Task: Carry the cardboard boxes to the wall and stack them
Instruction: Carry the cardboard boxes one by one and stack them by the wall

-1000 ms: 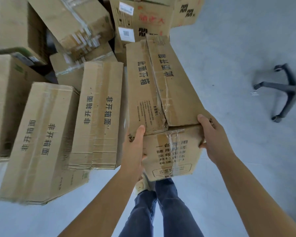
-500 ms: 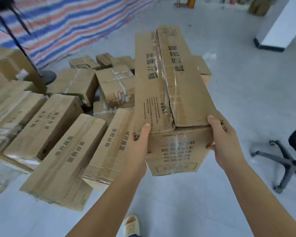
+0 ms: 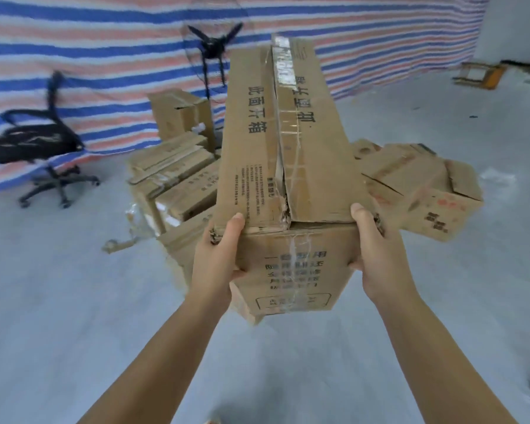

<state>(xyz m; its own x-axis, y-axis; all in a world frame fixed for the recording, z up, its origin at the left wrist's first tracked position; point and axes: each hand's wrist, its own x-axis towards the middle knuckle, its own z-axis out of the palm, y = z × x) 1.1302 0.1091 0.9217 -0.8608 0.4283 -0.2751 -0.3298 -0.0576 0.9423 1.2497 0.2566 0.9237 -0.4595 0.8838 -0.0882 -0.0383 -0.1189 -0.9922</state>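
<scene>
My left hand [image 3: 218, 258] and right hand [image 3: 377, 258] grip long cardboard box [image 3: 288, 179] by near end, thumbs on top edge, fingers curled underneath, hidden. Box held above floor, blocks piled boxes [image 3: 178, 185] behind.
</scene>
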